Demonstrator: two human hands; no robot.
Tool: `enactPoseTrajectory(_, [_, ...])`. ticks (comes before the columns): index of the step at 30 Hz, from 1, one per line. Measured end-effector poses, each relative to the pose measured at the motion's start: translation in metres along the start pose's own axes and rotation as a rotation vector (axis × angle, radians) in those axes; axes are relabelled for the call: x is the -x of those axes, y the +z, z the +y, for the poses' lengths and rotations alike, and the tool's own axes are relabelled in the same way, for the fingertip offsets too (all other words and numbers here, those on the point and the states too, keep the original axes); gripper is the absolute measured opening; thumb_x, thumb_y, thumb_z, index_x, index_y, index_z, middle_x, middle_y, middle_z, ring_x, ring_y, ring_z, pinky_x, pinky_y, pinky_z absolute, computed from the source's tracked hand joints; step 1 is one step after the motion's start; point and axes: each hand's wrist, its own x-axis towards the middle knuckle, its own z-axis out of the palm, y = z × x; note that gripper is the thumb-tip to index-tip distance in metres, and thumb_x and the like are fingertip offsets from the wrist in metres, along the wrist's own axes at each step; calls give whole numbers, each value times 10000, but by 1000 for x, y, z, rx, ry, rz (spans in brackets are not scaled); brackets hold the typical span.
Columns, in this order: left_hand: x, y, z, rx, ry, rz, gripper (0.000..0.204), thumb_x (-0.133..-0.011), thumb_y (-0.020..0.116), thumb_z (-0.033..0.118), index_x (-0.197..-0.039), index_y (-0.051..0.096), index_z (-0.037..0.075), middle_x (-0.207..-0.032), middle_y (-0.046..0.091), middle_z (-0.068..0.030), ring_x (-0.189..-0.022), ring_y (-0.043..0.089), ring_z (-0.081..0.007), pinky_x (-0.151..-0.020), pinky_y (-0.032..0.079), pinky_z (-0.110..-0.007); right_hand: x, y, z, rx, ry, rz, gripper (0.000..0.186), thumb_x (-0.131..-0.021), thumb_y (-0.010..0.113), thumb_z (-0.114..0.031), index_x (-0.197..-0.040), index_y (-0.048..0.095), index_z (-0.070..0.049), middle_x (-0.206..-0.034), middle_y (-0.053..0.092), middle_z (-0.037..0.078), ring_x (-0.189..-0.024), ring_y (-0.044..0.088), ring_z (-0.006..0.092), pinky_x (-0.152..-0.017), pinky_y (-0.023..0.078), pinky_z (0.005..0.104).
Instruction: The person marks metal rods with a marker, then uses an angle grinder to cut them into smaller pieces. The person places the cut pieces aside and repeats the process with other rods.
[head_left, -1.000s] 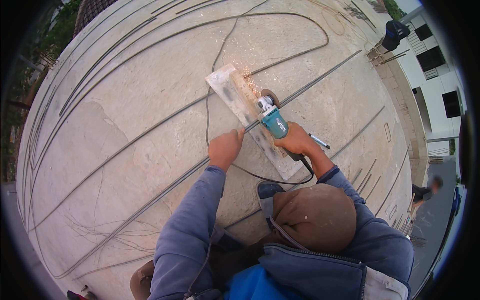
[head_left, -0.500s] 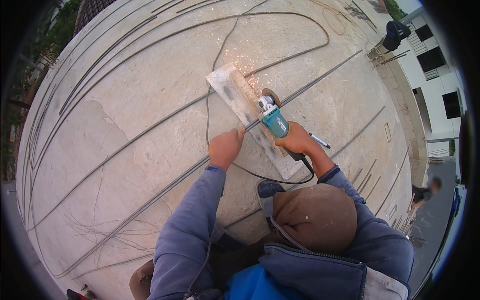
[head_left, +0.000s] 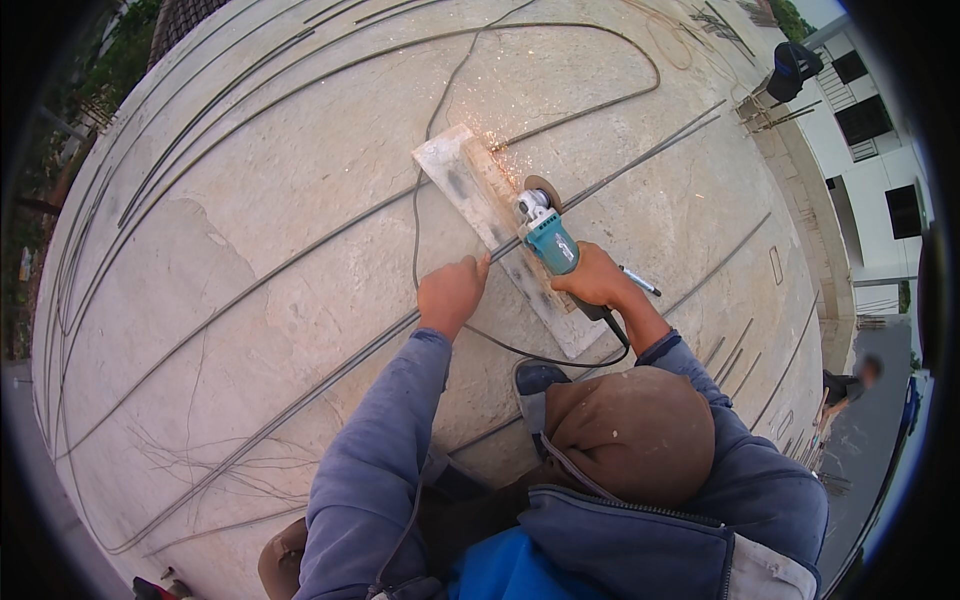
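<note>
My right hand (head_left: 595, 275) is closed round the teal angle grinder (head_left: 549, 240), whose disc (head_left: 541, 191) sits on a pair of steel bars (head_left: 630, 160) with orange sparks beside it. The bars cross a pale, worn board (head_left: 445, 165) with a timber strip (head_left: 483, 165) on it. My left hand (head_left: 451, 293) grips the bars to the lower left of the grinder, near the board's edge. A black cord (head_left: 530, 357) loops from the grinder's rear. A slim cylindrical object (head_left: 640, 282) lies just right of my right hand.
Long steel bars (head_left: 300, 250) and thin wires (head_left: 200, 460) lie over the concrete slab (head_left: 250, 180). A dark object (head_left: 785, 72) stands at its upper right edge. Beyond are a white building (head_left: 870, 150) and, at lower right, another person (head_left: 850, 385).
The far ends of the two bars at upper right have spread slightly apart. The spray of sparks has thinned and changed shape. My hands and the grinder have barely moved.
</note>
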Motion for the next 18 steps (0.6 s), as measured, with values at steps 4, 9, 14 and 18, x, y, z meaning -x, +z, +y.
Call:
enactPoseTrajectory(4, [0,0,1,-1,4,6,620,-1174,438,542,-894,743,80,-738,755,-211,-660,759,-415,-611,606,-546,-1,0,3,-1,-8,7,583,-727,845,-324,-1118,743,97,-1033,783,317,-971,782,442,-882,606,457])
enactPoseTrajectory(9, [0,2,-2,-9,11,24,612,-1171,450,536,-884,739,80,-725,751,-210,-641,753,-408,-593,601,-543,3,-2,-7,-8,-9,-3,562,-728,844,-321,-1098,748,91,-1013,783,311,-963,782,432,-879,605,450])
enactPoseTrajectory(14, [0,2,1,4,15,30,609,-1170,455,535,-879,738,80,-719,749,-209,-629,750,-407,-585,599,-543,1,0,3,-3,-21,40,542,-727,843,-321,-1081,753,80,-1002,784,305,-960,781,427,-876,602,451])
enactPoseTrajectory(18, [0,2,-1,7,14,44,612,-1169,459,534,-869,737,80,-718,748,-208,-627,749,-406,-582,598,-542,3,-2,-3,-7,-11,3,553,-722,847,-325,-1097,754,70,-1017,785,301,-963,780,432,-874,601,456])
